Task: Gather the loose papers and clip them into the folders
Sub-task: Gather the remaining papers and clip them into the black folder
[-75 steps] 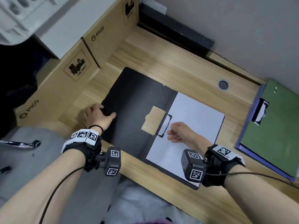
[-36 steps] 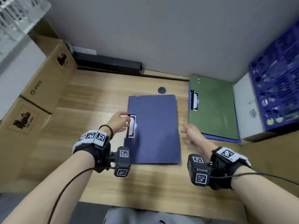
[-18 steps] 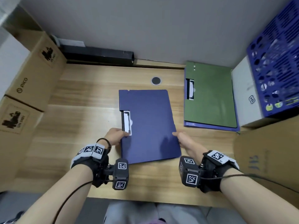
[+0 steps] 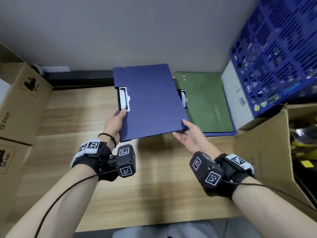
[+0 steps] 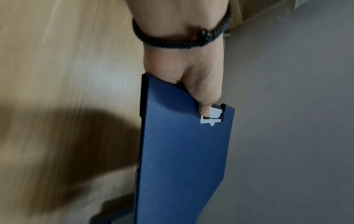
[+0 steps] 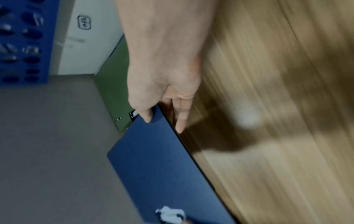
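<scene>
Lifted off the wooden desk [image 4: 82, 121] since half a second ago, the blue folder [image 4: 151, 100] is now held in the air, tilted, toward 12 o'clock. At 9 o'clock cardboard boxes [image 4: 20, 107] are stacked. The folder's left edge is pinched by the left hand [image 4: 113, 124], thumb curled on top just below the clip [image 4: 122, 99]. Its right corner is clamped by the right hand [image 4: 188, 134], thumb above, fingers beneath. At 2 o'clock a green folder [image 4: 207, 103] lies flat, beside a blue crate [image 4: 274, 48].
</scene>
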